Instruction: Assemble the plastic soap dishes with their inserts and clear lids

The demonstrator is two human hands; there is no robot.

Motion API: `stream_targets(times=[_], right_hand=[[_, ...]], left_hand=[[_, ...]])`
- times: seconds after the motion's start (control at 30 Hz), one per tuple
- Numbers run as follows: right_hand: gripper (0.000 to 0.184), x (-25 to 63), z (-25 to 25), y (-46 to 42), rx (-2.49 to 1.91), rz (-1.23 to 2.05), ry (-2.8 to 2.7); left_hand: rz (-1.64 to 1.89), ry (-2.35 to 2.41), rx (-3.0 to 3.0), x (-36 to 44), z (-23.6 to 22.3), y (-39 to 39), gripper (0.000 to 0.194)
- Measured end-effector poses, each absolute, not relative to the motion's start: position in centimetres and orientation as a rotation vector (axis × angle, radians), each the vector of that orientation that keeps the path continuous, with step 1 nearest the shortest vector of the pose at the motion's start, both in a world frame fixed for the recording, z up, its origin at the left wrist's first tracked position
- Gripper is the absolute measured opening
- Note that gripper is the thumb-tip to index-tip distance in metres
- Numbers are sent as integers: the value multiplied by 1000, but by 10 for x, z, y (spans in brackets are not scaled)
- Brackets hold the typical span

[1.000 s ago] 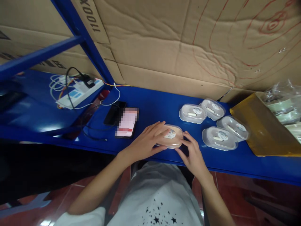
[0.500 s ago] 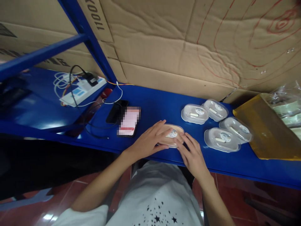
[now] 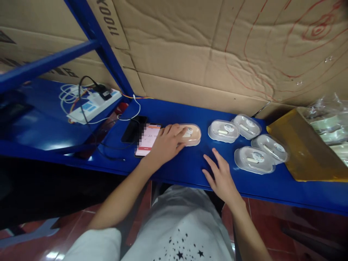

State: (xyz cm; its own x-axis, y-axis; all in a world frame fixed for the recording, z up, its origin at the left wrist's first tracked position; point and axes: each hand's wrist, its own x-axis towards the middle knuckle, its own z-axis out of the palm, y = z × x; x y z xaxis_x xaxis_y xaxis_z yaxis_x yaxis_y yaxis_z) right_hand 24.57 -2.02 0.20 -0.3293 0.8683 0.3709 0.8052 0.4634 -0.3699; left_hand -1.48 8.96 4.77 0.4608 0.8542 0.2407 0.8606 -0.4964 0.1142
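My left hand (image 3: 168,142) grips the left end of a peach-coloured oval plastic box (image 3: 194,137) with a clear lid and a round sticker. Its thumb lies along the near edge and its fingers reach over the top. Some of the box is hidden under those fingers. Over the blue table, nearer the front edge, my right hand (image 3: 219,177) is open and holds nothing, fingers spread. To its right stand several similar boxes in pale grey, among them a front one (image 3: 246,165) and a back left one (image 3: 217,136).
A lit phone (image 3: 148,141) lies left of my left hand, beside a dark phone (image 3: 130,130). A power strip (image 3: 94,110) with tangled cables is further left. At right, a brown taped carton (image 3: 301,145) adjoins plastic-wrapped items (image 3: 330,127). Cardboard (image 3: 190,72) walls the back.
The peach box has moved back and slightly left with my left hand on it. My right hand has let go of the box and sits apart from it.
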Motion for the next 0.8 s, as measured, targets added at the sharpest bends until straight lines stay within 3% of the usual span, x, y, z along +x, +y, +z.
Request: stream_targets(times=[0.23, 0.43, 0.6, 0.8], right_hand=[[54, 281, 13, -42, -1087, -144, -1973], [47, 367, 14, -48, -1680, -521, -1792], [58, 348, 10, -34, -1702, -398, -2073], [48, 334, 21, -6, -1419, -117, -2250]], left_hand=[[-278, -1714, -2601, 7, 64, 166, 55], [-405, -1555, -2744, 35, 52, 166, 68], [-466, -984, -2999, 75, 40, 131, 66], [-536, -1264, -2857, 50, 45, 122, 47]])
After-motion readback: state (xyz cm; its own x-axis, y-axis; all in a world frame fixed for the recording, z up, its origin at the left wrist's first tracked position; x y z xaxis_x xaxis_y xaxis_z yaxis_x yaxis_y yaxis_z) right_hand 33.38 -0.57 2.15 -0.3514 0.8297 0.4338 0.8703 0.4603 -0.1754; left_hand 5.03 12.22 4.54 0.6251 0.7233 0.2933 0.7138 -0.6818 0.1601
